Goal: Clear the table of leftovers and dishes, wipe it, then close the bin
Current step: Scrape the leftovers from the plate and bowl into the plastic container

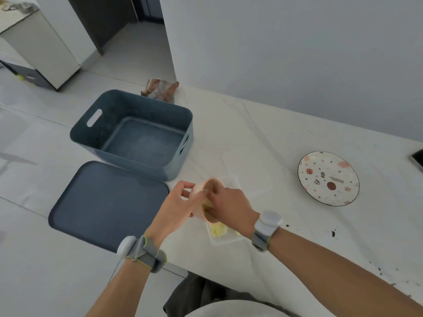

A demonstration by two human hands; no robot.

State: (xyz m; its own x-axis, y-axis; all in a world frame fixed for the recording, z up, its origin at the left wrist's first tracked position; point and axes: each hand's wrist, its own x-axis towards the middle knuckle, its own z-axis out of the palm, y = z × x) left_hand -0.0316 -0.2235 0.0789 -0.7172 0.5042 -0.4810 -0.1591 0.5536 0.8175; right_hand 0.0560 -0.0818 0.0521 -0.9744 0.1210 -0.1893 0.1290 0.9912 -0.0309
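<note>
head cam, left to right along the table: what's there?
bin lid → blue bin → pink bowl held tilted in the left hand over a clear tray → patterned plate → phone at the frame's edge.

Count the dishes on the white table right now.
3: a small pink bowl tipped in both hands, a clear plastic tray beneath it, and a patterned round plate further right. None looks hidden.
</note>
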